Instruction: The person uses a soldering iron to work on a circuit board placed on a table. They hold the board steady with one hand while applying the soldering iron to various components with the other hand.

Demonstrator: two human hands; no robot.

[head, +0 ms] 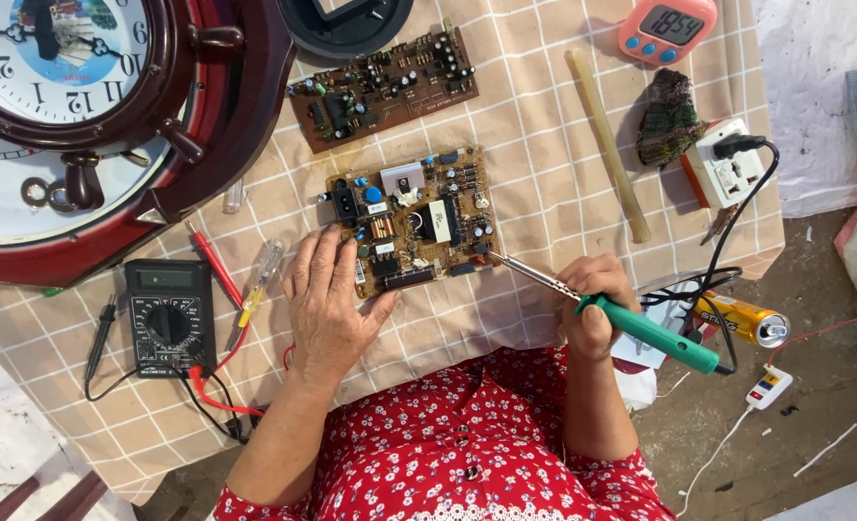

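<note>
Two hands are at work over a table [564,183] with a checked cloth on it. The left hand [327,304] lies flat and open, fingers spread. It holds nothing in its grip, but it presses on the near edge of a brown circuit board [414,220]. The board sits in the middle of the cloth, right in front of the person.

The right hand [594,304] has its grip closed tight around a soldering iron [631,323] with a green handle. The metal tip of the iron points up and to the left and touches the board's right edge.

A second, darker board [382,87] lies farther back on the cloth. A black meter [169,316] with a dial sits to the left of the left hand, with a red probe [214,265] and a small screwdriver [260,280] beside it. A big round clock [81,106] fills the far left corner. A pink timer [667,29] and a white plug box [728,164] sit on the right side. A yellow can [742,320] lies just past the iron's handle.
</note>
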